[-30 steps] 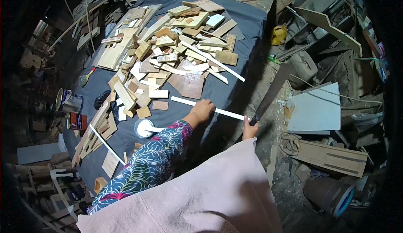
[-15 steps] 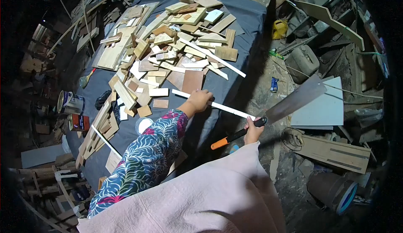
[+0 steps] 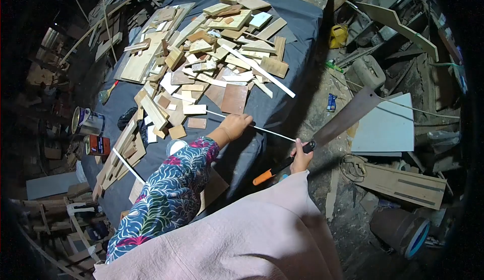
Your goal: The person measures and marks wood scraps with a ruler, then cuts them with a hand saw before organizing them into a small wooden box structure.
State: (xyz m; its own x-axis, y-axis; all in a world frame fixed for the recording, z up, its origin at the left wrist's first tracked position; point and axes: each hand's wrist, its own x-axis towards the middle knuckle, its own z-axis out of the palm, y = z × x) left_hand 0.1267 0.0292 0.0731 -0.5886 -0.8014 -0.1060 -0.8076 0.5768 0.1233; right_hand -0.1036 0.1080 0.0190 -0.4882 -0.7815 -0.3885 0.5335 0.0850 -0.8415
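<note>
The white strip between the left hand and the right hand had turned from its broad face to a thin edge — while the saw had swung from steeply upright to a rightward slant (its orange-ended handle, hidden a second earlier, showed below the right hand).

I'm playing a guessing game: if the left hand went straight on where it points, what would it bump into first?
Probably the near end of the long white strip on the wood pile: the left hand points that way across the dark cloth. It might pass above; depth is unclear.
</note>
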